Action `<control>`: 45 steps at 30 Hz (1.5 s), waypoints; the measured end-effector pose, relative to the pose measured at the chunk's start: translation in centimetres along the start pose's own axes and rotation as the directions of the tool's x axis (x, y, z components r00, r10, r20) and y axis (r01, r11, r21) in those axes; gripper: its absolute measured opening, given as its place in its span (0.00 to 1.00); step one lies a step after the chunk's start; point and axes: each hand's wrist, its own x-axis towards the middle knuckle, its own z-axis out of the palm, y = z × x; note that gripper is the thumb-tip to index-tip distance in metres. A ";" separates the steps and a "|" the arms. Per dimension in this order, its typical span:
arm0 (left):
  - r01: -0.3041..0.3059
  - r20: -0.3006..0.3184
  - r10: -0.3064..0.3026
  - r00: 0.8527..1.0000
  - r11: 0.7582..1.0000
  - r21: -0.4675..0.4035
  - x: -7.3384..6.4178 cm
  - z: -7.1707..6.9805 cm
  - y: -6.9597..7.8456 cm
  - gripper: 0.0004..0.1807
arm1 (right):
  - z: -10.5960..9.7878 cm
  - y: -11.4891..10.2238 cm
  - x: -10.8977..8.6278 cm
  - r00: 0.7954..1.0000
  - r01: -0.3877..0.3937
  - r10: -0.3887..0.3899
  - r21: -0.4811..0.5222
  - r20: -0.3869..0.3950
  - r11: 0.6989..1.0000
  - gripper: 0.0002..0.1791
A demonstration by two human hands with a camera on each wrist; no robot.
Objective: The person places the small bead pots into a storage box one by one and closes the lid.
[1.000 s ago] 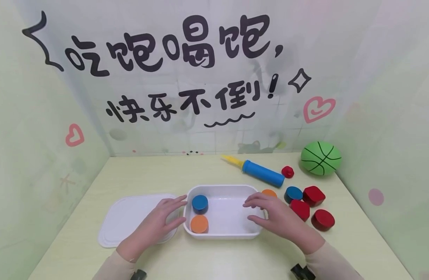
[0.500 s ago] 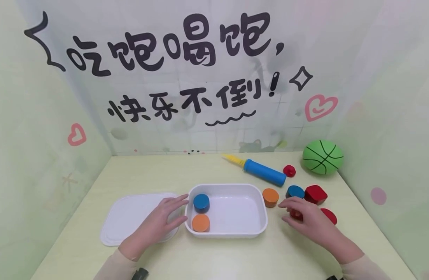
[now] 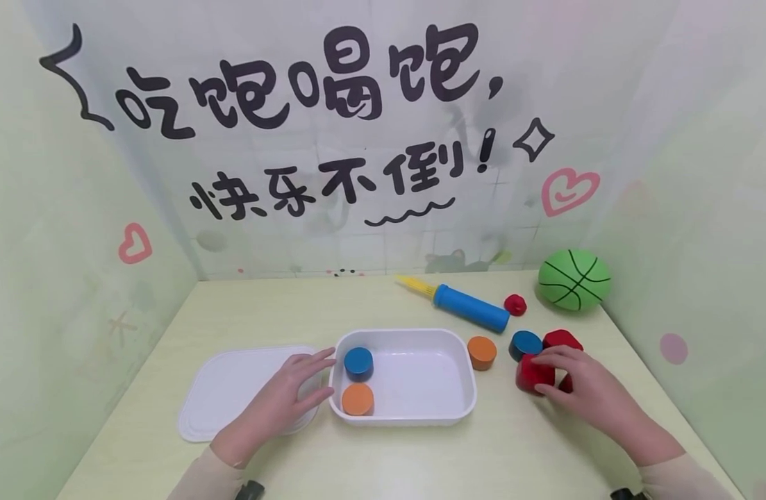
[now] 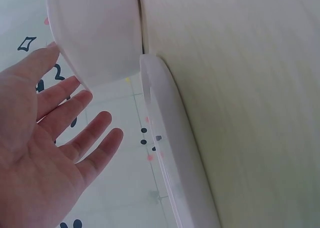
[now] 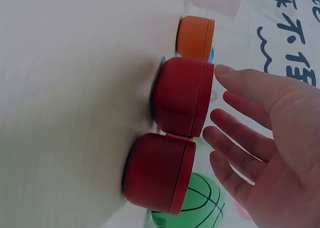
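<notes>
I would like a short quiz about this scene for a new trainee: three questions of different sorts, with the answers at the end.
1. How many pieces lie inside the white box?
2. True or false: the flat white lid covers the box.
3. Choose: which colour is the piece nearest to the right hand? a) orange b) blue c) red

Key:
1. Two: a blue piece and an orange piece.
2. False; it lies on the table, beside the box.
3. c, a red piece.

White box (image 3: pixel 414 383) glossy plastic; red block (image 5: pixel 179 97) smooth.
</notes>
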 end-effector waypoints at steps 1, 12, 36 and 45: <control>0.000 0.000 0.000 1.000 1.000 -0.002 0.0 0.0 0.0 0.27 | 0.0 0.2 0.1 1.000 -0.004 0.004 0.000 0.005 1.000 0.26; 0.002 0.006 -0.002 1.000 1.000 -0.005 0.1 -0.1 0.1 0.27 | -0.3 1.3 0.4 0.999 0.008 -0.009 0.007 0.035 1.000 0.29; 0.000 0.006 0.000 1.000 1.000 -0.001 0.1 0.0 0.1 0.27 | -0.5 -0.9 0.3 0.989 0.098 -0.093 0.041 -0.112 0.994 0.28; 0.013 0.017 -0.013 1.000 1.000 -0.002 0.1 -0.1 0.2 0.27 | -1.1 -5.0 1.5 0.971 0.196 -0.184 0.064 -0.154 0.979 0.26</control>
